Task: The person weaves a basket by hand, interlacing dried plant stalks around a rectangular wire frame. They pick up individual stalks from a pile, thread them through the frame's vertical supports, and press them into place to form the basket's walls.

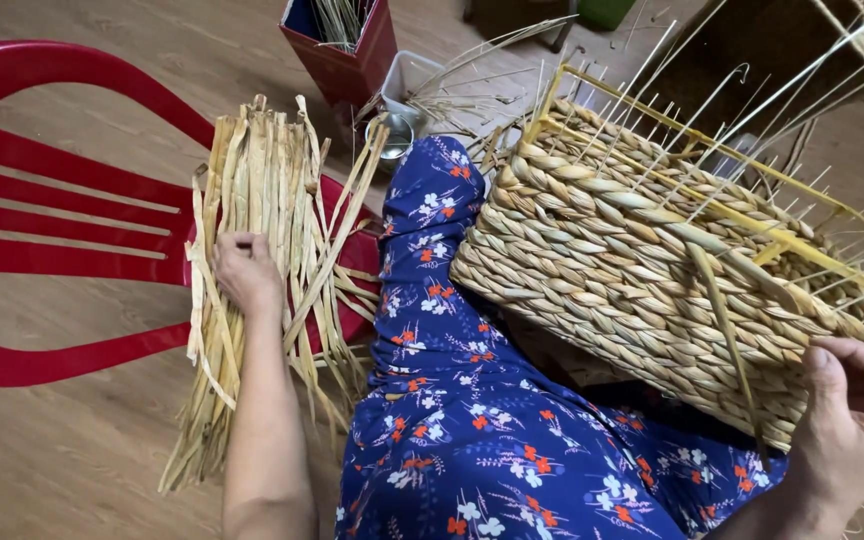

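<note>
One strand at a time seems wisest: the left hand point(247, 272), fingers curled into the straw bundle point(262, 250) on the red chair point(62, 215); the right hand point(857, 415) steadies the half-woven basket point(632, 250) on the lap, fingers pinching its rim.

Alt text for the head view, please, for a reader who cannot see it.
A person's left hand reaches into a bundle of dried straw strips lying on a red plastic chair, while the right hand steadies a half-woven basket with wire spokes on a lap in a blue floral garment.
</note>
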